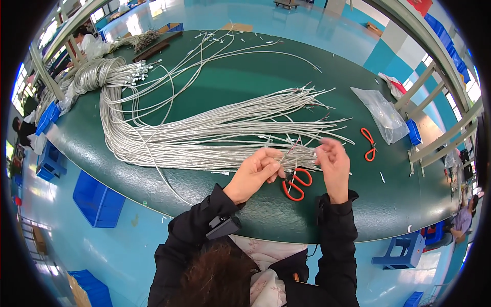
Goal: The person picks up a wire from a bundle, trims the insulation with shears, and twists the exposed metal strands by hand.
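Observation:
A thick bundle of grey-white cables [204, 153] lies on the green table, its loose ends fanned out to the right. My left hand [258, 171] is closed in a pinch on a cable at the near side of these ends. Thin dark wire tips stick up between the hands. My right hand [335, 166] is beside the ends, fingers bent toward the thumb and slightly blurred; what they hold is too small to make out. Just below and between both hands lie red-handled scissors [296, 184], their blades partly hidden by my left hand.
A coiled cable bundle [97, 74] with white connectors lies at the far left. Another pair of red-handled scissors [368, 145] and a clear plastic bag [381, 113] are on the right. A metal frame [445, 84] rises beyond the right edge. A blue bin [98, 199] stands below left.

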{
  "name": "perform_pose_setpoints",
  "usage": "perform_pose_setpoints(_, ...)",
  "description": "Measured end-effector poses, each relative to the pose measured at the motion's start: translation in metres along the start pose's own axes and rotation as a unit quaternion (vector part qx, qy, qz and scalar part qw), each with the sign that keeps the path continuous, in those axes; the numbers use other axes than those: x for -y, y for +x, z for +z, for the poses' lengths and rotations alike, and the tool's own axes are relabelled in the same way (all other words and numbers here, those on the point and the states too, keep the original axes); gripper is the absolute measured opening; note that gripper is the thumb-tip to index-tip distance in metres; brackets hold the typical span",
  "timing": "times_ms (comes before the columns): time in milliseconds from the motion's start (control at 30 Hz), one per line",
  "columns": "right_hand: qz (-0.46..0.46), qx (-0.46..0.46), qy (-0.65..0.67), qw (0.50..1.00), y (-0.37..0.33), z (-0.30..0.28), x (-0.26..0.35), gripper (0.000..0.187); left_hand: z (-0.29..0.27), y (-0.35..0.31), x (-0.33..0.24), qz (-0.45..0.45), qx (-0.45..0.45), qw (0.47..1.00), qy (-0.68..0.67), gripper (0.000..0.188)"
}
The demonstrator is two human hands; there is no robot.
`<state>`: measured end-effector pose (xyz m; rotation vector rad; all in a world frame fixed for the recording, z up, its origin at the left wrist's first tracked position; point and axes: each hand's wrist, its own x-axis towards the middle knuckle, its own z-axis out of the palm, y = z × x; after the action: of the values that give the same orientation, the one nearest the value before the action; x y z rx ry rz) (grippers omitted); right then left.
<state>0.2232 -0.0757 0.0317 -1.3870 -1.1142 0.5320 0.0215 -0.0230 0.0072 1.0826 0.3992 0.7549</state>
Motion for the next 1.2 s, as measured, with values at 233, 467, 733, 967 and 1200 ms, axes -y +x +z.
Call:
perform_pose_setpoints(233, 0.199, 0.223, 0.199, 0.933, -0.022, 0.022, 0.012, 0.014, 0.002, -0.003, -0.003, 0.008, 0.005, 1.000, -0.020, 0.029)
perform_pose_setpoints(467, 0.206, 0.251, 0.286, 0.901, -0.024, 0.022, -0.003, 0.015, -0.008, -0.004, -0.014, 0.029, 0.004, 0.986, 0.161, 0.044)
perform_pose_setpoints(733, 0.188, 0.284, 0.256, 0.905, -0.034, 0.035, 0.008, 0.015, -0.007, -0.002, -0.022, 0.145, -0.003, 0.949, 0.280, 0.037)
perform_pose_setpoints(967, 0.149, 0.240, 0.207, 0.937, -0.039, 0.040, 0.005, 0.011, -0.006, -0.005, -0.017, 0.173, -0.057, 0.900, 0.395, 0.012)
perform_pose_setpoints(1200, 0.058, 0.151, 0.073, 0.984, -0.045, 0.049, 0.006, 0.007, 0.005, -0.003, -0.005, 0.271, -0.104, 0.807, 0.515, 0.010)
